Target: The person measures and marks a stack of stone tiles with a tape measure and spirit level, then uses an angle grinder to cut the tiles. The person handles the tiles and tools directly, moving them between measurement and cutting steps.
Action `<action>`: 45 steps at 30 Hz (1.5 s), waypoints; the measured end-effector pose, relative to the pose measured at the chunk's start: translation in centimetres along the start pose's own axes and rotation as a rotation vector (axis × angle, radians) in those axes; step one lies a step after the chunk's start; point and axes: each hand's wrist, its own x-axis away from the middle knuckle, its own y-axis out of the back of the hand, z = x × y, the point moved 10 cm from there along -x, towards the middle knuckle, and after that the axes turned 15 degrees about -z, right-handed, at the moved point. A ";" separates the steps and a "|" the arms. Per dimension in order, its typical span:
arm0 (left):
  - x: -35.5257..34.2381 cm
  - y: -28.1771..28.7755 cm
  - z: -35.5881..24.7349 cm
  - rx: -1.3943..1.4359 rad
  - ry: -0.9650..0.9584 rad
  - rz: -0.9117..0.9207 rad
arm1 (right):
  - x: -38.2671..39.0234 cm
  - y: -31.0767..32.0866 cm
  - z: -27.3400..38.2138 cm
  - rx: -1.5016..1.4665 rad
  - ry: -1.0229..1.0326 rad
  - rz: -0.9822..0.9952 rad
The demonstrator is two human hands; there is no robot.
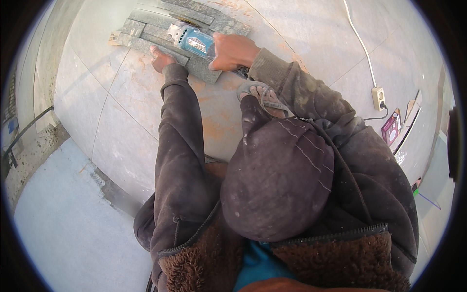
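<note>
My right hand (233, 51) is wrapped round the body of a blue angle grinder (197, 43). The grinder lies across a grey stone cladding panel (153, 33) made of several staggered strips, its head pointing left. Part of its disc (185, 21) shows at the far side of the head, against the stone; pale dust blurs the panel's far left part. At the panel's near edge, my left hand (163, 60) grips the stone with a finger or thumb on top; its other fingers are partly hidden. Beneath the panel's near right end sits another flat grey stone piece (206, 70).
Large pale tiles (124, 112) with orange dust cover the floor. My sandalled foot (262, 95) is just nearer than the stone. To the right, a white cord (361, 41) runs to a socket block (378, 99) with a dark plug, beside a purple box (390, 126). A dark cable (26, 127) lies left.
</note>
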 end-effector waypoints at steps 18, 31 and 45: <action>2.5 1.2 -2.0 0.018 0.029 0.018 | 3.0 0.6 -1.7 0.026 -0.053 -0.021; 2.1 1.2 -1.9 0.006 0.028 0.011 | 4.5 1.2 -1.9 -0.009 -0.032 -0.018; 1.2 0.9 -1.2 -0.034 0.008 0.004 | 5.9 1.3 -2.5 0.000 -0.054 -0.004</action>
